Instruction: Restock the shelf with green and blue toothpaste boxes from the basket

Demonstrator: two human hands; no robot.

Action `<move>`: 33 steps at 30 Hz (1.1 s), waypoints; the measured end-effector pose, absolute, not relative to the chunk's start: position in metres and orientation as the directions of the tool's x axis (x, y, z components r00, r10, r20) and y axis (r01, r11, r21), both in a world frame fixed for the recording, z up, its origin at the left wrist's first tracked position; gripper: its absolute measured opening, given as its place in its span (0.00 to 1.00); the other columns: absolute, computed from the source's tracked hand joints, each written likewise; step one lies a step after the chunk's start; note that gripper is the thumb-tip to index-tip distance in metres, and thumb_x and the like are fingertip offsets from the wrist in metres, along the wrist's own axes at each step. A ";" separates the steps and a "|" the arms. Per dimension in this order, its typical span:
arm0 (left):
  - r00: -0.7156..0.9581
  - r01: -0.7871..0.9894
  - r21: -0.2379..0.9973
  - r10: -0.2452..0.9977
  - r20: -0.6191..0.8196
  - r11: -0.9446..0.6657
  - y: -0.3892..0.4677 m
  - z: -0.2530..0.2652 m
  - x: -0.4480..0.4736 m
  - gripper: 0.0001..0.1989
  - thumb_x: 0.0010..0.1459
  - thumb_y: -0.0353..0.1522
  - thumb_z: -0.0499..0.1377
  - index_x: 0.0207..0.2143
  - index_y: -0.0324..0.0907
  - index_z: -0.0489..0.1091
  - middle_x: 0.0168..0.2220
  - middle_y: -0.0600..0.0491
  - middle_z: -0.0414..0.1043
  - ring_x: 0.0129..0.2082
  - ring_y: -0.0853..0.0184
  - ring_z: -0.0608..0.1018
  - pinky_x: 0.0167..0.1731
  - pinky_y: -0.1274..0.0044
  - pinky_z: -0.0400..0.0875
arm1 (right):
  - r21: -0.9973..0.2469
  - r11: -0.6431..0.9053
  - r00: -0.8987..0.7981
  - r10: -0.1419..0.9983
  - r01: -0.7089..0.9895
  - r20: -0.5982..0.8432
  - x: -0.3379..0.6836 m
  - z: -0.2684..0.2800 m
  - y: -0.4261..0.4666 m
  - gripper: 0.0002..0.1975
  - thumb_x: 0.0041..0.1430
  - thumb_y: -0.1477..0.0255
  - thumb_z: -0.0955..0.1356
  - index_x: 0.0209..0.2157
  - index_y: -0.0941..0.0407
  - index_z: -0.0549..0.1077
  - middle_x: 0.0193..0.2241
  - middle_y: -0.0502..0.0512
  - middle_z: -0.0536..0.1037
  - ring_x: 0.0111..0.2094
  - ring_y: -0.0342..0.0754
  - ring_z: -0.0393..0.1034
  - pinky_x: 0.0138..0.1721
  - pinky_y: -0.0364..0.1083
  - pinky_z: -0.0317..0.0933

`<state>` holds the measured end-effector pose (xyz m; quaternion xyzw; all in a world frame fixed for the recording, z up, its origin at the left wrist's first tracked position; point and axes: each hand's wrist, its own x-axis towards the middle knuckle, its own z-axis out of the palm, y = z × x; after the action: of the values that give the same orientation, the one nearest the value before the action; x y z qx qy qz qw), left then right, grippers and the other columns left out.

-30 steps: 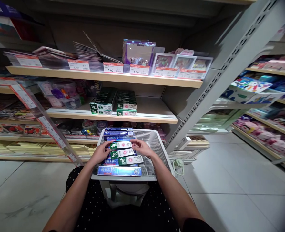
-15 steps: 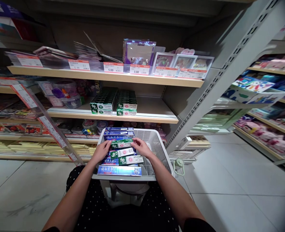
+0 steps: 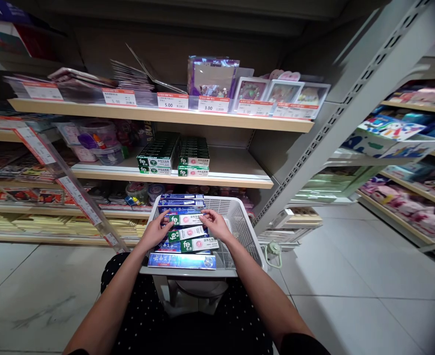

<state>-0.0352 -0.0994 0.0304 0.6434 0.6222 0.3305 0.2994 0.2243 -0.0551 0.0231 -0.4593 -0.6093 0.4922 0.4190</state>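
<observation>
A green and white toothpaste box [image 3: 186,220] is held level by its two ends over the basket [image 3: 247,245]. My left hand [image 3: 155,230] pinches its left end, and the fingers of my right hand [image 3: 216,226] close on the right end. Just below it, two more green and white boxes, an upper one [image 3: 187,233] and a lower one [image 3: 200,244], lie on top of blue toothpaste boxes. One shiny blue box [image 3: 182,261] rests along the basket's near edge. Further blue boxes [image 3: 181,202] are lined up at the far end.
Ahead, a shelf [image 3: 235,179] bears two stacked rows of green toothpaste boxes, a left row [image 3: 158,153] and a right row [image 3: 194,157]. Plastic tubs [image 3: 108,143] stand to their left. A slanted grey upright [image 3: 335,123] is on the right. The basket sits on a stool [image 3: 198,288].
The box between my hands has rolled over, so its white front now faces up where the green side showed before. My left fingers have shifted slightly on its end.
</observation>
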 end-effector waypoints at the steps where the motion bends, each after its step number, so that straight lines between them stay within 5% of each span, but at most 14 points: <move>1: -0.002 0.569 0.821 0.998 0.063 -0.050 -0.099 0.030 -0.035 0.31 0.57 0.48 0.54 0.59 0.42 0.61 0.39 0.50 0.75 0.32 0.64 0.77 0.32 0.74 0.71 | -0.984 0.094 -0.223 0.973 0.152 0.058 0.225 0.022 -0.055 0.21 0.51 0.56 0.70 0.41 0.56 0.72 0.26 0.50 0.72 0.27 0.44 0.68 0.30 0.44 0.64; 6: 0.004 0.470 0.880 0.997 0.075 -0.068 -0.097 0.029 -0.035 0.24 0.56 0.49 0.56 0.47 0.42 0.67 0.37 0.50 0.75 0.39 0.62 0.78 0.37 0.73 0.72 | -0.984 0.097 -0.207 0.976 0.148 0.065 0.224 0.018 -0.052 0.18 0.52 0.56 0.70 0.37 0.55 0.71 0.26 0.50 0.72 0.27 0.45 0.68 0.29 0.44 0.65; 22: -0.054 0.362 0.930 0.994 0.093 -0.067 -0.095 0.031 -0.037 0.24 0.52 0.49 0.59 0.45 0.42 0.68 0.38 0.49 0.74 0.41 0.61 0.78 0.41 0.69 0.74 | -0.997 0.041 -0.167 0.986 0.061 0.030 0.216 0.008 -0.049 0.23 0.43 0.61 0.75 0.40 0.57 0.74 0.33 0.54 0.76 0.33 0.46 0.72 0.39 0.48 0.69; 27: -0.072 0.210 0.974 0.992 0.102 -0.085 -0.080 0.039 -0.036 0.24 0.51 0.47 0.60 0.45 0.41 0.65 0.39 0.49 0.74 0.40 0.61 0.78 0.38 0.69 0.76 | -0.988 0.155 -0.113 0.982 0.013 0.153 0.208 0.020 -0.038 0.23 0.45 0.63 0.74 0.42 0.56 0.71 0.35 0.55 0.75 0.36 0.47 0.72 0.41 0.48 0.69; 33: -0.136 0.294 0.907 0.926 0.352 -0.302 -0.024 0.094 -0.021 0.20 0.52 0.41 0.61 0.44 0.41 0.66 0.41 0.48 0.75 0.42 0.62 0.78 0.44 0.69 0.73 | -0.933 0.348 -0.033 0.937 0.087 0.347 0.211 0.083 0.007 0.21 0.47 0.62 0.73 0.41 0.55 0.68 0.37 0.56 0.74 0.37 0.48 0.72 0.42 0.49 0.70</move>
<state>-0.0214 -0.0238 0.0938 0.5909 0.5161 0.5491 0.2879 0.2112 0.0071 0.0834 -0.4219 -0.6068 0.3847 0.5530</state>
